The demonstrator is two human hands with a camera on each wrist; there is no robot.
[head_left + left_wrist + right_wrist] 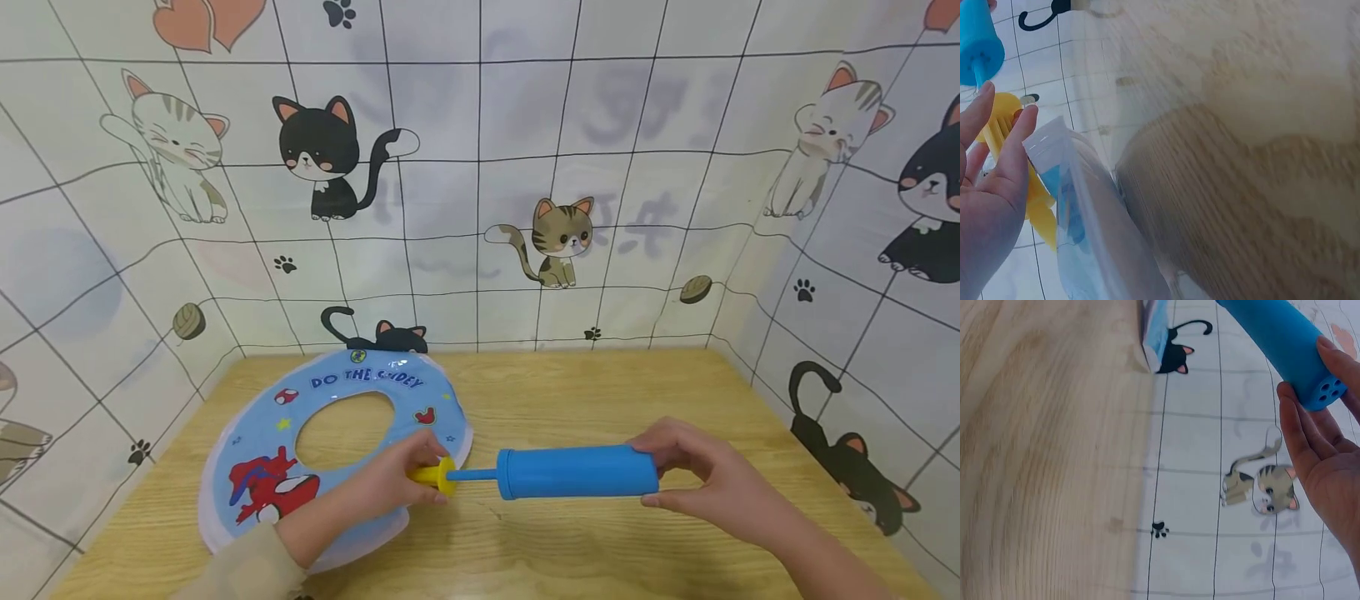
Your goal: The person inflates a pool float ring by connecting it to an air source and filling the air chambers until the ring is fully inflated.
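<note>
Both hands hold a hand pump (577, 472) level above the table, its blue barrel to the right and its yellow handle (429, 476) to the left. My left hand (375, 483) grips that handle between thumb and fingers. A short stretch of blue rod shows between handle and barrel. At the barrel's far end, my right hand (712, 475) pinches it with thumb and fingers; small round holes dot that end face in the right wrist view. Behind the left hand lies a light blue swim ring (262, 417) with printed lettering and a red cartoon figure, partly covered by the left forearm.
The wooden table (600, 392) carries the ring on its left side. White grid-patterned walls (480, 108) with cartoon cats stand behind and at both sides of it. A light sleeve (247, 562) covers the left forearm.
</note>
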